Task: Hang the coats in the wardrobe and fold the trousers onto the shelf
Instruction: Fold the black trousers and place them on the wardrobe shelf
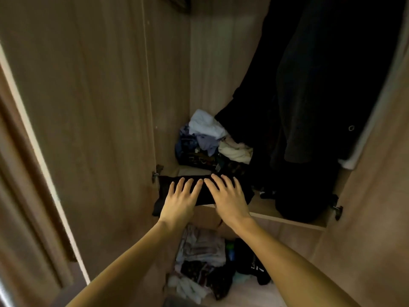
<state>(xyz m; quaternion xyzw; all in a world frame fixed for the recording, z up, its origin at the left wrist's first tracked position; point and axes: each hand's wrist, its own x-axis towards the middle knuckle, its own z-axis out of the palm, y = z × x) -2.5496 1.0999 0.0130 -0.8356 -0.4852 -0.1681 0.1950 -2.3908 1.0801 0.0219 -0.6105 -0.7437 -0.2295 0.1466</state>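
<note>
On wardrobe shelf [276, 212]: folded trousers [205, 191] | left hand [180, 200], right hand [228, 198] flat, open, pressing them

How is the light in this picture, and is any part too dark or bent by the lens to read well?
Head view: dim, warm light; the hanging dark coats are nearly black, with little detail. The folded black trousers under the left hand and right hand show almost no texture. The wide lens curves the wardrobe door at the edges, and the pale clothes pile reads best.
</note>
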